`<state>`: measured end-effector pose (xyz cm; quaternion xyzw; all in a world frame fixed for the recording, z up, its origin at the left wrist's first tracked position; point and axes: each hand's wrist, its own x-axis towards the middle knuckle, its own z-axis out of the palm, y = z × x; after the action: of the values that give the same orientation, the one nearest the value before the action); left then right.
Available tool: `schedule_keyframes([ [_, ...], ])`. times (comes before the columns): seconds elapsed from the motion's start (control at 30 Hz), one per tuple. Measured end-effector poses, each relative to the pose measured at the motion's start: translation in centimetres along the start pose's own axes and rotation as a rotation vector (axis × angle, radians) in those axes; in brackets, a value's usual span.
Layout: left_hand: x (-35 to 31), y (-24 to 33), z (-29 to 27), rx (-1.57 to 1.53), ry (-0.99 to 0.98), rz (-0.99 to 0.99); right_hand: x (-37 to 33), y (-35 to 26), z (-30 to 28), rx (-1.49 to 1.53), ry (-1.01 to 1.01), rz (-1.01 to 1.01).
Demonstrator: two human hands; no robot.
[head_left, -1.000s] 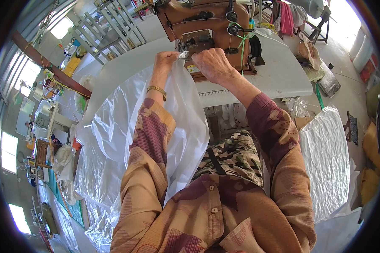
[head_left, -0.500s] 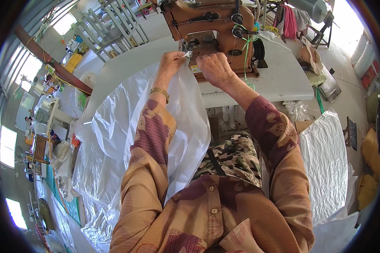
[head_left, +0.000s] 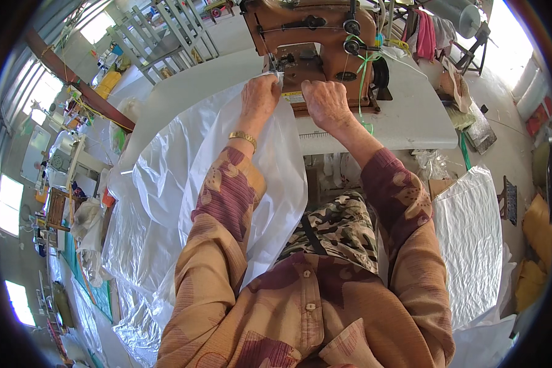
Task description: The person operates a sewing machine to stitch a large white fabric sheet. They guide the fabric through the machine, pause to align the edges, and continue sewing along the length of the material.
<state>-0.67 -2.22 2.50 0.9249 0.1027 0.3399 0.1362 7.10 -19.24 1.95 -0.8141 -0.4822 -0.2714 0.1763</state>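
Note:
A brown sewing machine (head_left: 316, 46) stands on a pale table at the top of the view. My left hand (head_left: 260, 96) is closed on the gathered edge of a white translucent plastic sheet (head_left: 251, 178), close to the needle area. From there the sheet hangs over the table's front edge and down along my left arm. My right hand (head_left: 327, 104) is curled in a fist in front of the machine's bed. Its fingers face away, so what they hold, if anything, is hidden. A green string (head_left: 363, 80) hangs from the machine beside that hand.
The pale tabletop (head_left: 405, 126) extends to both sides of the machine. A silvery white stack of sheeting (head_left: 469, 245) lies at my right. More shiny plastic (head_left: 141, 264) spreads at the left. Grey metal frames (head_left: 165, 43) stand behind, and pink cloth (head_left: 426, 34) hangs at the back right.
My left hand has moved a little to the right, carrying the sheet's edge nearer the needle. My right hand has shifted slightly right and down. The whole view has shifted a little.

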Motion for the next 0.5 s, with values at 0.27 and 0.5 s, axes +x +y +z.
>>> schedule_keyframes([
  [0.27,-0.5,0.7,0.1,0.045,-0.003,0.113,-5.5,-1.6,3.6,0.939,0.19,0.635],
  [0.5,-0.4,1.6,-1.0,0.051,-0.114,0.029,-7.3,-6.4,4.1,1.586,0.069,0.877],
])
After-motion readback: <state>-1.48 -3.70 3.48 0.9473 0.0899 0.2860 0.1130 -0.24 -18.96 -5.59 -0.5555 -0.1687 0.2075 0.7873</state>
